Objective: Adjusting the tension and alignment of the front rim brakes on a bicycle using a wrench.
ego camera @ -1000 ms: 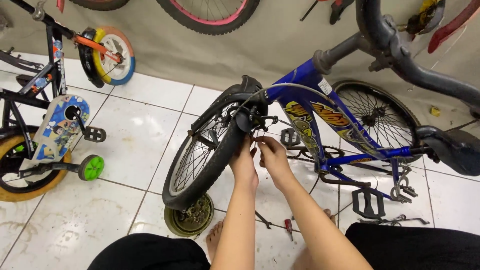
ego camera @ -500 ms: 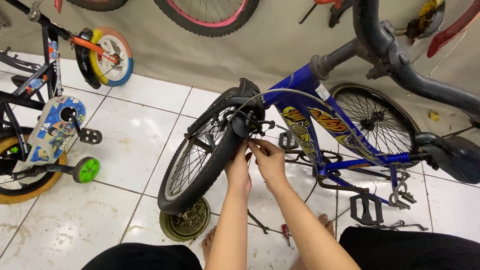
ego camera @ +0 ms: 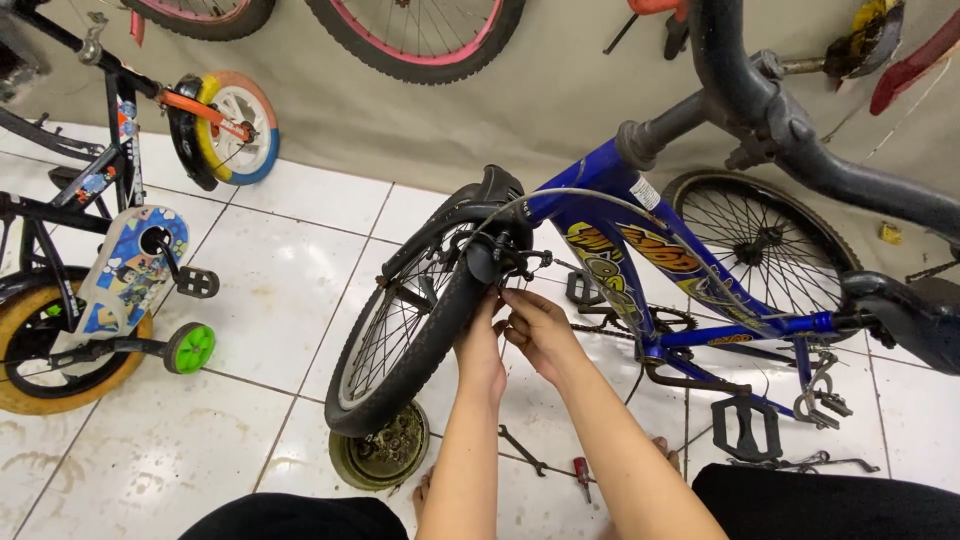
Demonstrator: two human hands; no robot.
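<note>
A blue bicycle (ego camera: 640, 250) stands in front of me, its front wheel (ego camera: 405, 330) turned toward me. My left hand (ego camera: 480, 340) presses against the black tyre just below the front brake (ego camera: 510, 262), fingers curled on the brake parts. My right hand (ego camera: 535, 325) sits beside it, fingertips pinched at the same brake and the end of the silver cable (ego camera: 600, 205). What the fingers pinch is too small to make out. The black handlebar (ego camera: 790, 135) crosses the top right.
A round tin of small parts (ego camera: 385, 450) lies on the white tile floor under the wheel. A wrench (ego camera: 522, 450) and a red-handled screwdriver (ego camera: 582, 472) lie beside my feet. A small child's bicycle with a green training wheel (ego camera: 190, 348) stands left. Wheels hang on the wall.
Both hands have stayed at the front brake, with only small finger shifts. The camera view has drifted slightly, so the bicycle sits a little differently in frame.
</note>
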